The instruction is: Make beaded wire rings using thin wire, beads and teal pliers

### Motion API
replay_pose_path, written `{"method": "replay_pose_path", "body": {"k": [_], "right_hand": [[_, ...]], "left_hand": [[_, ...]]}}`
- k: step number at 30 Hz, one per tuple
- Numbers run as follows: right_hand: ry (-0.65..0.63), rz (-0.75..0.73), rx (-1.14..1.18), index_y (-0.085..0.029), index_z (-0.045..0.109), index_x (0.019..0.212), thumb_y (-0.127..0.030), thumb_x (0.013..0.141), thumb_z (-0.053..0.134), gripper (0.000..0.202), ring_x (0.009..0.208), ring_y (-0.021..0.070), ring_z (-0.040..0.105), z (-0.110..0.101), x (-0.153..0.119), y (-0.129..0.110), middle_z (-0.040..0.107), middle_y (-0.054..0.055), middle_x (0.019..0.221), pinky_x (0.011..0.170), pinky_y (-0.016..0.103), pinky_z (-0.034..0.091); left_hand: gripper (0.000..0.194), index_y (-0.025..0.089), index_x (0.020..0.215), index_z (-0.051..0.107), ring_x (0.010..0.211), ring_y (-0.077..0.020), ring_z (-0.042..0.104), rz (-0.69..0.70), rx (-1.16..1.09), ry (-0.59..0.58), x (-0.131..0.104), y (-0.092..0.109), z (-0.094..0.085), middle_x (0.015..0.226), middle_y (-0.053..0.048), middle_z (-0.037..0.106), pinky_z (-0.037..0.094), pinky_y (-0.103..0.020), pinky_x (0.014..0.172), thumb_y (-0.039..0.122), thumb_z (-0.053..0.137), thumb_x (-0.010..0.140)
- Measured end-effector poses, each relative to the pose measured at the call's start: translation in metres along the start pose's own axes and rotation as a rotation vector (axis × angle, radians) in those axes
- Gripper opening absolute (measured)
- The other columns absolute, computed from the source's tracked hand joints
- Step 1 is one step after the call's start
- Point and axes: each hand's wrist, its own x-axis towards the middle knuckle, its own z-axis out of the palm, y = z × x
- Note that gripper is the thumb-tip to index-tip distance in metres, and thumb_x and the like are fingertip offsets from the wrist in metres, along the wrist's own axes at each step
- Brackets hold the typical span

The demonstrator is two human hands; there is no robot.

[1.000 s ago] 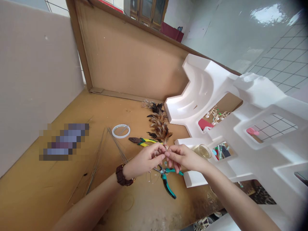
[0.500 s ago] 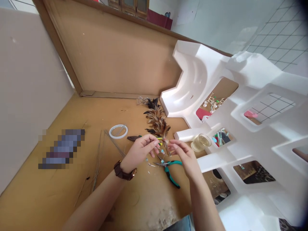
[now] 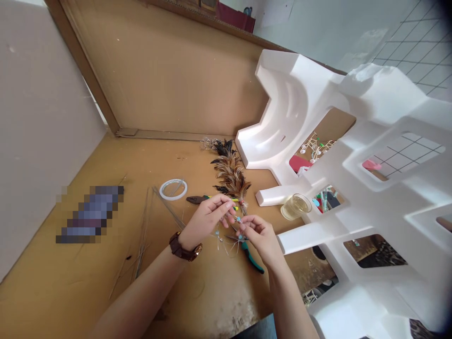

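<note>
A thin wire strung with pale blue beads (image 3: 240, 237) hangs between my two hands above the table. My left hand (image 3: 211, 215), with a dark watch on its wrist, pinches the strand. My right hand (image 3: 257, 232) has thumb and fingertips closed on the same strand, close to a blue bead. Some thin wire ends dangle loosely below. Under my right hand lie teal-handled pliers (image 3: 253, 259), partly hidden by the hand. Behind my left hand rest pliers with dark jaws (image 3: 196, 199) and yellow-green handles. A bundle of brown and black feathers (image 3: 229, 172) lies just beyond.
A white ring-shaped roll (image 3: 173, 189) and several thin wires (image 3: 143, 235) lie on the left. A glass cup of yellowish liquid (image 3: 295, 207) stands at right beside a large white foam piece (image 3: 282, 117). A cardboard wall (image 3: 169, 75) rises behind. A pixelated patch covers something far left.
My right hand has moved down and left, closer to my left hand, and now pinches the beaded strand near a bead. It covers more of the teal pliers. My left hand stays nearly still.
</note>
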Motion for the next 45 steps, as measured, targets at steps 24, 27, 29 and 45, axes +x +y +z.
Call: {"method": "replay_pose_path", "body": {"k": [24,27,29,45], "right_hand": [[-0.017,0.030,-0.026,-0.018,0.064,0.089,-0.032,0.070,0.062,0.024,0.056,0.0110,0.049,-0.009,-0.006,-0.010,0.061,0.001,0.063,0.048,0.022,0.034],[-0.018,0.023,-0.036,-0.018,0.065,0.089,-0.032,0.069,0.063,0.024,0.059,0.0121,0.051,-0.010,-0.007,-0.011,0.060,0.000,0.063,0.052,0.023,0.037],[-0.023,0.015,-0.025,-0.019,0.065,0.092,-0.031,0.070,0.063,0.025,0.062,0.0126,0.052,-0.011,-0.007,-0.011,0.061,0.000,0.066,0.056,0.025,0.040],[0.026,-0.039,0.250,-0.023,0.063,0.098,-0.026,0.072,0.065,0.027,0.076,0.0169,0.060,-0.017,-0.007,-0.005,0.065,0.004,0.087,0.062,0.029,0.048]], "left_hand": [[0.025,0.014,0.085,0.054,0.062,-0.0113,0.060,-0.022,-0.002,-0.037,-0.002,0.002,0.004,0.078,-0.002,0.059,0.048,-0.023,0.055,0.038,0.049,0.083],[0.026,0.014,0.086,0.054,0.063,-0.0114,0.060,-0.020,0.011,-0.049,-0.002,0.001,0.003,0.078,-0.003,0.060,0.048,-0.023,0.056,0.039,0.049,0.083],[0.026,0.014,0.086,0.054,0.063,-0.0115,0.059,-0.018,0.026,-0.042,-0.002,0.001,0.003,0.078,-0.003,0.060,0.047,-0.023,0.057,0.039,0.049,0.084],[0.026,0.014,0.088,0.060,0.068,-0.0127,0.058,0.034,0.155,-0.042,0.000,-0.001,0.002,0.078,-0.004,0.062,0.050,-0.025,0.064,0.036,0.049,0.083]]}}
